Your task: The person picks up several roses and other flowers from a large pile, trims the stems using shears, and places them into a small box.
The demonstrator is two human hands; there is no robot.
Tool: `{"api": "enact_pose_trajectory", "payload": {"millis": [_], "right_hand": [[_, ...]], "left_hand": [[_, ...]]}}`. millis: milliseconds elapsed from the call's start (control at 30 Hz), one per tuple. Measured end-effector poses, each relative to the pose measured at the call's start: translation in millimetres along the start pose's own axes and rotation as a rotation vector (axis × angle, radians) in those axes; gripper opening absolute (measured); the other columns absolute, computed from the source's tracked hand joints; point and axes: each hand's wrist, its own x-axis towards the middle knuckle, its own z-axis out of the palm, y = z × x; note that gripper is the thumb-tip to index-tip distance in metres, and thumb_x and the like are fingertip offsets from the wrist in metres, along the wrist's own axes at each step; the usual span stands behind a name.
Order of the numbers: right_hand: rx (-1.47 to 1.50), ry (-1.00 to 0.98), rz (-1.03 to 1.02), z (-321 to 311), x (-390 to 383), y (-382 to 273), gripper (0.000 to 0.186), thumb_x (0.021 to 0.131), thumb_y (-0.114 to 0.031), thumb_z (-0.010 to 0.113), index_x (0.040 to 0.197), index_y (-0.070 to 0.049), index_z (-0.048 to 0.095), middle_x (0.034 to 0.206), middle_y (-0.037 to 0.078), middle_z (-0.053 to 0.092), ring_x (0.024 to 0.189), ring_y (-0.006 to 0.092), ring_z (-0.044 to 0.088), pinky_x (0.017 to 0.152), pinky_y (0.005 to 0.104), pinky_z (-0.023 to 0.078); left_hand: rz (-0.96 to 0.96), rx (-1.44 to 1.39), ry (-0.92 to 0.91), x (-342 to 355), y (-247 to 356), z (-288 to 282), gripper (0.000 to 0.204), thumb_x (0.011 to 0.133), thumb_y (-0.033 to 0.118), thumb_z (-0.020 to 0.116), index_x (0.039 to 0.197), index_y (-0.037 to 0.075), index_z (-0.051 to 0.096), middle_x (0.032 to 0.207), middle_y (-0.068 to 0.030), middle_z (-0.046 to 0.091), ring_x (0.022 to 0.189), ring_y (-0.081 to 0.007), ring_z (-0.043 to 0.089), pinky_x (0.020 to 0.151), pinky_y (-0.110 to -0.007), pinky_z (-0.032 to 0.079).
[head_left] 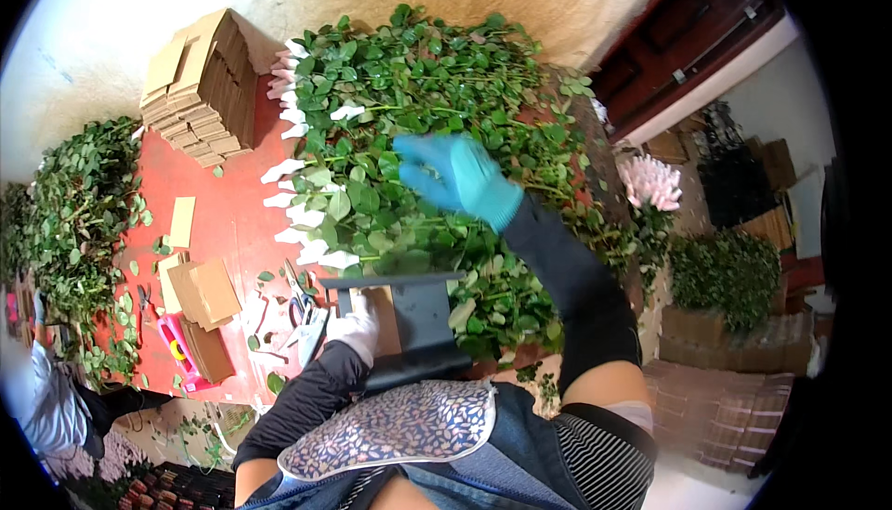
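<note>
Two gloved hands at a dark grey tray (423, 320) and leafy flower stems (418, 73), red table (223, 199).
Left hand (358, 329), white-gloved, rests on cardboard (385, 322) inside the tray; cannot tell whether its fingers grip. Right hand (455, 176), blue-gloved, is over the stems, fingers extended, apparently holding nothing, though blurred. Stems lie piled beyond the tray, white-wrapped heads (305, 215) toward the left.

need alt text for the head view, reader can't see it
A person's blurred, blue-gloved right hand is over leafy stems, while the pale-gloved left hand is on cardboard in a dark tray. A cardboard stack and scissors sit on the red table; another person is at far left.
</note>
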Motion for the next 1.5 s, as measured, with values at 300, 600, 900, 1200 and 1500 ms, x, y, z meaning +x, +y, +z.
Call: {"api": "enact_pose_trajectory", "payload": {"millis": [300, 600, 900, 1200, 1500], "right_hand": [[-0.308, -0.594, 0.597, 91, 78, 209, 0.045, 0.092, -0.026, 0.055, 0.133, -0.008, 0.051, 0.129, 0.019, 0.055, 0.114, 0.038, 0.057, 0.093, 0.048, 0.049], [0.199, -0.432, 0.323, 187, -13, 202, 0.027, 0.085, -0.019, 0.06, 0.109, -0.008, 0.065, 0.111, 0.017, 0.064, 0.097, 0.0338, 0.064, 0.087, 0.0424, 0.051], [-0.31, -0.744, 0.067, 124, 92, 174, 0.031, 0.086, -0.027, 0.052, 0.081, -0.003, 0.07, 0.082, 0.019, 0.068, 0.072, 0.0356, 0.066, 0.066, 0.0485, 0.052], [-0.455, -0.547, 0.335, 204, 140, 230, 0.048, 0.084, -0.024, 0.064, 0.127, -0.007, 0.051, 0.114, 0.017, 0.064, 0.108, 0.0355, 0.06, 0.094, 0.0511, 0.045], [-0.401, 0.0, 0.081, 91, 127, 194, 0.033, 0.08, -0.014, 0.065, 0.112, -0.009, 0.058, 0.094, 0.016, 0.063, 0.086, 0.0369, 0.062, 0.072, 0.047, 0.052]], "left_hand": [[-0.001, -0.006, -0.022, 2, 6, 14, 0.09, 0.069, 0.036, 0.081, 0.139, -0.002, 0.038, 0.137, -0.0256, 0.039, 0.087, -0.0312, 0.067, 0.07, -0.042, 0.055], [0.056, 0.077, 0.051, 3, 7, 39, 0.083, 0.072, 0.042, 0.078, 0.13, -0.006, 0.045, 0.123, -0.0264, 0.052, 0.089, -0.0381, 0.063, 0.073, -0.045, 0.052], [0.018, 0.134, 0.145, 2, 9, 43, 0.071, 0.074, 0.037, 0.074, 0.126, -0.005, 0.049, 0.112, -0.0241, 0.058, 0.091, -0.0368, 0.062, 0.075, -0.047, 0.048], [-0.139, -0.153, -0.003, 7, 8, 50, 0.033, 0.09, 0.013, 0.049, 0.12, 0.001, 0.056, 0.115, -0.0228, 0.061, 0.103, -0.0378, 0.061, 0.097, -0.056, 0.04], [-0.02, -0.071, 0.382, 18, 6, 91, 0.032, 0.089, 0.012, 0.05, 0.118, 0.002, 0.057, 0.098, -0.0157, 0.064, 0.069, -0.0304, 0.065, 0.1, -0.054, 0.038]]}}
